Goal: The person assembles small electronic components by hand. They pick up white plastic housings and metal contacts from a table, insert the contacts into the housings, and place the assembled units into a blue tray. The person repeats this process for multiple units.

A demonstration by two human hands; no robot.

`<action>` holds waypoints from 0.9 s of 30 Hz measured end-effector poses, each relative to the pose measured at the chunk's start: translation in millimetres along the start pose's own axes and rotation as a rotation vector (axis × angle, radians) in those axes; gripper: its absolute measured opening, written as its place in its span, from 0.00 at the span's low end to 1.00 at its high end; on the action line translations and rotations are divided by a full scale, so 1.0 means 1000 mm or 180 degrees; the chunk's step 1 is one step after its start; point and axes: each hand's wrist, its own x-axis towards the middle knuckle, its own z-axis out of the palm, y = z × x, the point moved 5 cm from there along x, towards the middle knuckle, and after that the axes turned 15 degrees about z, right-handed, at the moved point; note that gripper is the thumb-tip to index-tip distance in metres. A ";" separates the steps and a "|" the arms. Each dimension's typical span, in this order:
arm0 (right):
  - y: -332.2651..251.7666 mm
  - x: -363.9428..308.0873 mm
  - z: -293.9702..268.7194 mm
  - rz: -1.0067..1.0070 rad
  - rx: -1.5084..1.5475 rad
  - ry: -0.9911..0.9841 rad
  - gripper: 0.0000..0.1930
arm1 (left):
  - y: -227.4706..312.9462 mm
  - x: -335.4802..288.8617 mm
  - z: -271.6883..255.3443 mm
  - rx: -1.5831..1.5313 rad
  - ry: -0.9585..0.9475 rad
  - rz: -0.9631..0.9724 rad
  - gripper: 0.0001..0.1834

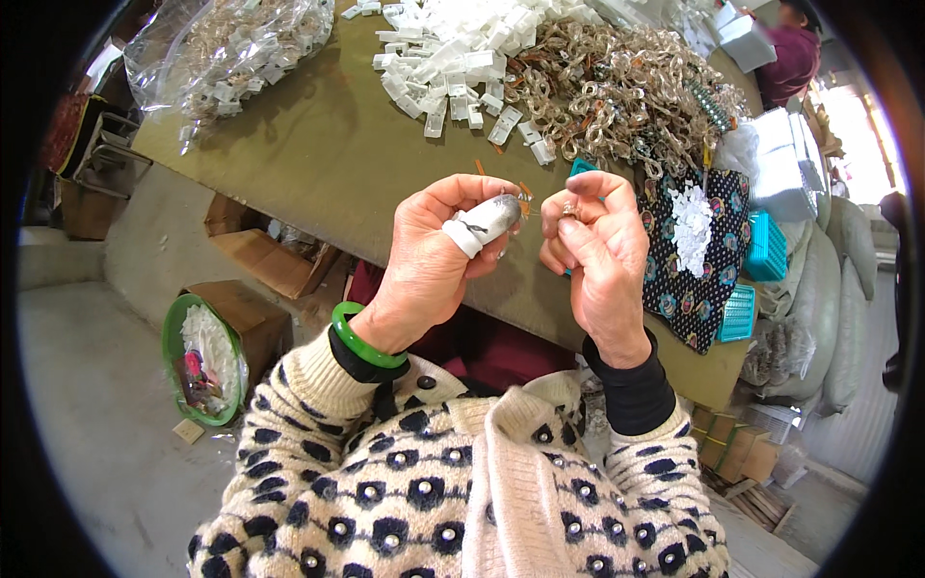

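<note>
My left hand (429, 255) is raised over the near part of the table, a smudged white cover (484, 223) on one of its digits. Its fingertips pinch a small piece with thin orange-brown strands (524, 197); the rest of that piece is hidden. Close by on the right, my right hand (612, 260) has its thumb and forefinger closed on a tiny shiny piece (568, 209), too small to name. A small gap separates the fingertips of the two hands. A green bangle (364, 337) circles my left wrist.
White plastic cases (453, 67) and clear-brown looped pieces (617, 96) heap at the table's far side. A filled plastic bag (231, 58) lies far left. White bits (690, 231) cover a patterned cloth (665, 299) at right, beside teal baskets (764, 246). Another person (790, 58) is far right.
</note>
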 end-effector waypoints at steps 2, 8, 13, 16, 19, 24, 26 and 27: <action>0.000 -0.004 0.000 -0.0093 -0.0720 0.0126 0.10 | -0.002 -0.003 0.001 -0.0188 -0.0103 -0.0105 0.09; -0.012 -0.016 0.007 -0.1298 -0.2404 0.0596 0.07 | -0.008 -0.011 0.004 -0.0423 -0.0315 -0.0351 0.10; -0.015 -0.020 0.006 -0.1514 -0.2515 0.0606 0.06 | -0.009 -0.018 0.007 -0.0859 -0.0357 -0.0571 0.11; -0.016 -0.024 0.002 -0.1442 -0.2382 0.0534 0.06 | -0.017 -0.023 0.006 -0.0972 -0.0068 -0.0716 0.06; -0.015 -0.023 -0.001 -0.1334 -0.2242 0.0397 0.05 | -0.021 -0.024 0.008 -0.1289 -0.0142 -0.0799 0.06; -0.003 -0.019 -0.007 -0.0693 -0.1630 0.0191 0.03 | -0.024 -0.027 0.008 -0.1563 -0.0451 -0.0893 0.08; 0.007 -0.015 -0.008 -0.0034 -0.0890 -0.0118 0.02 | -0.023 -0.028 0.012 -0.1812 -0.0855 -0.0993 0.09; 0.011 -0.014 -0.007 0.0321 -0.0540 -0.0273 0.01 | -0.022 -0.030 0.015 -0.2014 -0.1141 -0.1083 0.10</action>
